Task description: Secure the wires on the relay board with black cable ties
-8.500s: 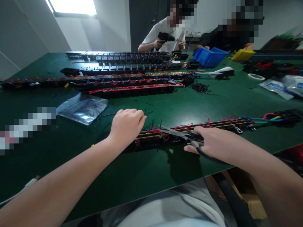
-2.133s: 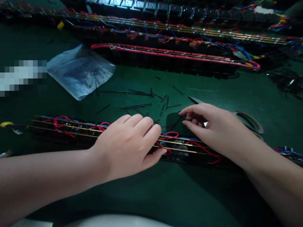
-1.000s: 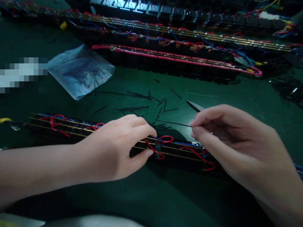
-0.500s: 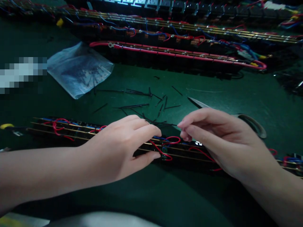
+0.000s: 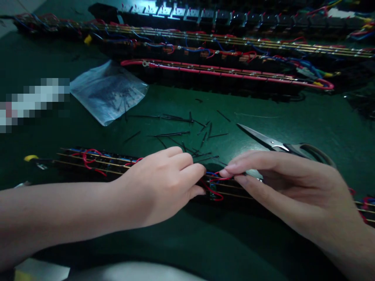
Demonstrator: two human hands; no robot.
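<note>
A long black assembly (image 5: 133, 171) with brass-coloured rails and red and blue wires lies across the table in front of me. My left hand (image 5: 168, 183) is closed over its middle, thumb on the near side and fingers on the far side. Just right of it, my right hand (image 5: 281, 191) has its index finger and thumb close together at a red wire (image 5: 218, 179), which runs between the fingertips. A small green circuit board (image 5: 213, 191) shows between the hands. Several black cable ties (image 5: 175, 134) lie loose beyond my left hand.
Scissors (image 5: 274, 143) lie behind my right hand, handles partly covered. A clear plastic bag (image 5: 108, 93) with dark ties inside rests at the left. Along the back stretch more wired assemblies (image 5: 187, 37) and a thick red cable (image 5: 228, 74).
My right hand has come down onto the red wire, whose raised loop is now flattened at the fingertips. My left hand keeps its grip with fingers drawn closer. The view has shifted slightly.
</note>
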